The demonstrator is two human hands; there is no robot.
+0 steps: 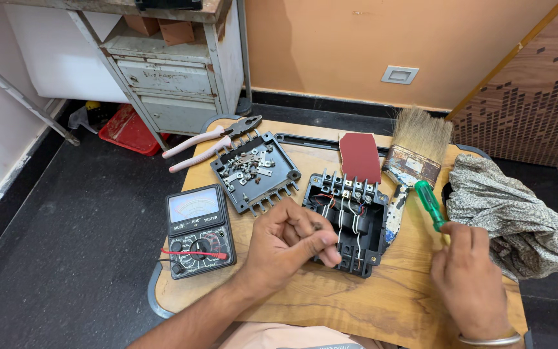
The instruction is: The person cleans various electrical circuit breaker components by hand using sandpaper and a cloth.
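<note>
the person's left hand (290, 242) is hovering over the wooden table (369, 304), wrist bent, fingers curled in, thumb and forefinger pressed together on something tiny and dark that cannot be made out; it is sitting just beside the open black plastic casing (347, 223), a boxy shell with white wires and a row of metal terminals along its far edge, its long axis running away from the person; the right hand (469, 278), a metal bangle on its wrist, is closing around a screwdriver (431, 205) with a glossy green handle that is pointing up and away, leaning slightly left; a bristly paintbrush (414, 155) is lying beyond it, a patterned cloth (518, 213) to the right.
</note>
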